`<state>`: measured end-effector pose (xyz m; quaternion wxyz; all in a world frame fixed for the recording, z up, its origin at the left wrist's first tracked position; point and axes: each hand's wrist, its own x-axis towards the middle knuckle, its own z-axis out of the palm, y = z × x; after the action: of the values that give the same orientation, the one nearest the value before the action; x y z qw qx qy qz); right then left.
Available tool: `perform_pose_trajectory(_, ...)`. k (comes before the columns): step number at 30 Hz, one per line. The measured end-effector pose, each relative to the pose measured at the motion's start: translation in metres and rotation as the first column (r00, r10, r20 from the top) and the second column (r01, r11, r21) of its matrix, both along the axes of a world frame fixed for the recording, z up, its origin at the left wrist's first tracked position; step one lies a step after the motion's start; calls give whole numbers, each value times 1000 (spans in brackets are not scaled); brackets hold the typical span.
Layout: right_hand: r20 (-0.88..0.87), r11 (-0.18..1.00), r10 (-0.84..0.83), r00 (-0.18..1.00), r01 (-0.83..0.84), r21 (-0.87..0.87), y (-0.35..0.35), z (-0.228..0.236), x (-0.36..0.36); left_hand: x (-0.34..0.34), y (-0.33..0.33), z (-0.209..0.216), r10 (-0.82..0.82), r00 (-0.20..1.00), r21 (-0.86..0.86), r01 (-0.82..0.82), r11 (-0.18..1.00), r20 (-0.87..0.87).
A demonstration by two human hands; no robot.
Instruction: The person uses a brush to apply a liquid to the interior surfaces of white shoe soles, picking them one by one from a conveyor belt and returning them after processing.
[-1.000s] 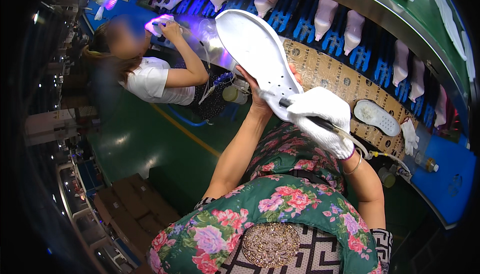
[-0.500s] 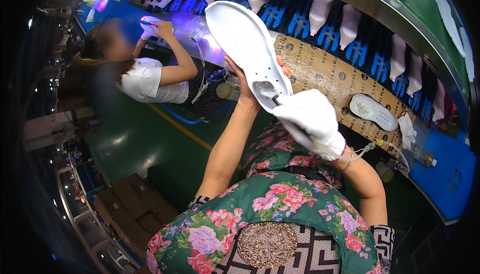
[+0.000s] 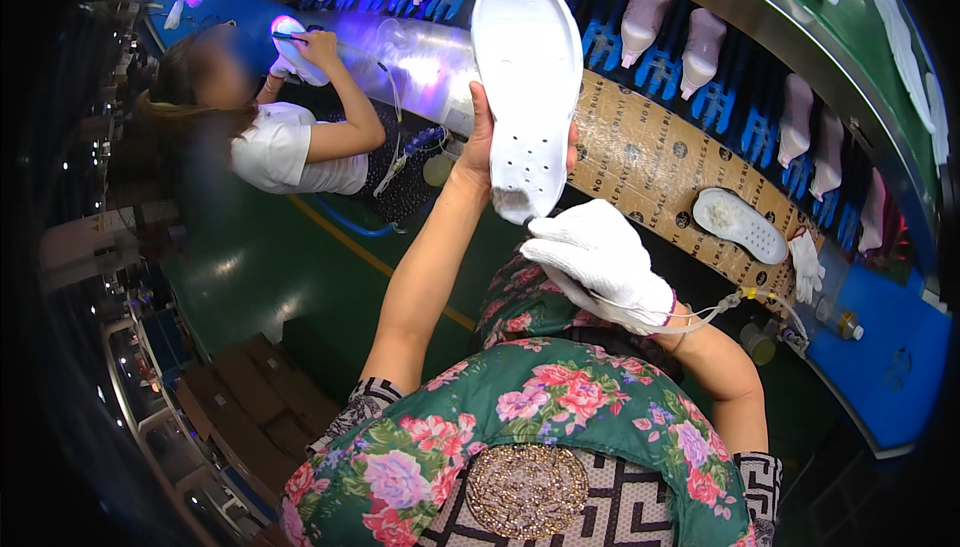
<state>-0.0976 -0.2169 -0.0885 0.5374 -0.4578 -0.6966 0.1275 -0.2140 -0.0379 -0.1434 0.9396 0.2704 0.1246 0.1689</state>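
Observation:
My left hand point(image 3: 478, 142), bare, grips a white shoe sole point(image 3: 527, 47) from beneath, its thumb along the left edge and fingertips showing at the right edge. The sole stands lengthwise, hollow side up, with small holes in its narrower half. My right hand point(image 3: 600, 257), in a white knitted glove, is closed around a small brush; its greyish bristles point(image 3: 512, 201) rest on the sole's near end. Most of the brush's handle is hidden by the glove. A thin cord loops around my right wrist.
Another sole point(image 3: 740, 225) lies on the cardboard-covered bench point(image 3: 640, 147) beside a white glove point(image 3: 806, 265) and a clear bottle point(image 3: 840, 319). Pinkish shoe lasts point(image 3: 645, 22) stand on blue holders behind. At left, a co-worker point(image 3: 300, 142) handles a sole under purple light. Cartons point(image 3: 250, 387) sit on the floor.
The sole has swung more upright, its far end moving up and right. The brush has moved down and left to the sole's near end, and my right hand has followed.

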Motion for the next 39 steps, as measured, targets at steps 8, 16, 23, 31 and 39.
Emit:
perform_pose_trajectory(8,-7,997,18,1000,-18,-79,4,3,9,-11,9,4,-257,950,-20,258,966,-177)
perform_pose_trajectory(16,-177,967,167,970,-196,-164,3,6,2,-11,14,8,-296,913,-52,294,954,-279)
perform_pose_trajectory(23,-3,992,77,997,-77,-100,5,3,2,-3,21,6,-323,826,6,367,930,-462)
perform_pose_trajectory(31,-113,955,135,984,-159,-248,7,1,8,13,27,22,-395,566,205,722,660,-723)
perform_pose_trajectory(39,71,953,117,991,-92,-288,19,1,23,15,53,10,-457,528,235,798,555,-716)
